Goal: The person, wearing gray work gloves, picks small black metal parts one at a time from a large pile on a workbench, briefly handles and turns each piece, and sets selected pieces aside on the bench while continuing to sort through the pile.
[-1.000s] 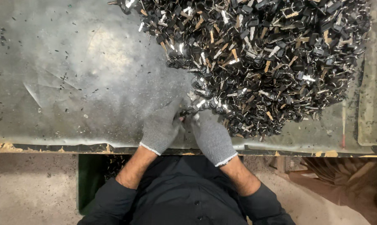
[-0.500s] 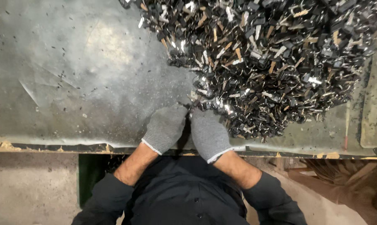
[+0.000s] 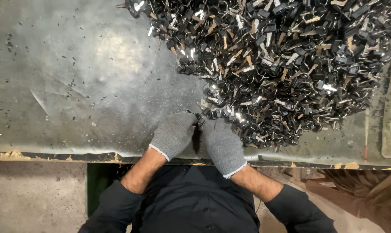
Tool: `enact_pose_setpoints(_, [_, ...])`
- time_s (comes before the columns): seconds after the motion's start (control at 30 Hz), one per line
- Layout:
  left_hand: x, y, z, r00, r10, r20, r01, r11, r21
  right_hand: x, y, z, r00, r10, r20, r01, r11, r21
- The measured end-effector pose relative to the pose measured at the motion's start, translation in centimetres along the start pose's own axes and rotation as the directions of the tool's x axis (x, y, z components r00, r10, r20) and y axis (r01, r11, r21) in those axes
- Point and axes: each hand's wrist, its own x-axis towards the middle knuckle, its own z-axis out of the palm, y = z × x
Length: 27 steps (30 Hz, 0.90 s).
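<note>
At the lower middle of the frame, the left hand (image 3: 174,133) and the right hand (image 3: 223,144), both in grey knit gloves, are meeting fingertip to fingertip at the near edge of a big heap of keys (image 3: 281,64). Between the fingertips a small dark key piece (image 3: 198,117) is being pinched; both hands are curling around it, though the view is too small to tell exactly how each finger is gripping it. The heap is filling the upper right of the frame, a tangle of black-headed keys, silvery blades and rings, with its lower tip touching the right hand's fingers. All of this is lying on a grey metal-topped bench (image 3: 74,86), whose left half is showing scratches, scattered dark specks and a dull glare. The bench's front edge (image 3: 53,156) is running across the lower part of the frame, with pale crumbs sitting along it. Below it, dark sleeves (image 3: 290,207) are pushed up off the forearms.
</note>
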Motion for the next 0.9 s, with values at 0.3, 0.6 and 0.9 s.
enact_pose_setpoints(0.3, [-0.7,0.7,1.1,0.984,0.074,-0.161,-0.075,0.997,0.003,1.9,-0.2,-0.7,0.981,0.013,0.192,-0.033,0.994,0.105])
enact_pose_setpoints(0.6, [-1.1,0.3,1.4,0.949,0.037,-0.313,-0.034,0.999,0.015,-0.1,0.4,-3.2,0.978,0.054,0.202,-0.132,0.91,0.393])
enact_pose_setpoints(0.9, [-1.3,-0.3,2.5,0.959,0.2,-0.201,-0.151,0.96,0.236,1.1,-0.1,-1.1,0.991,0.106,0.077,-0.112,0.991,0.072])
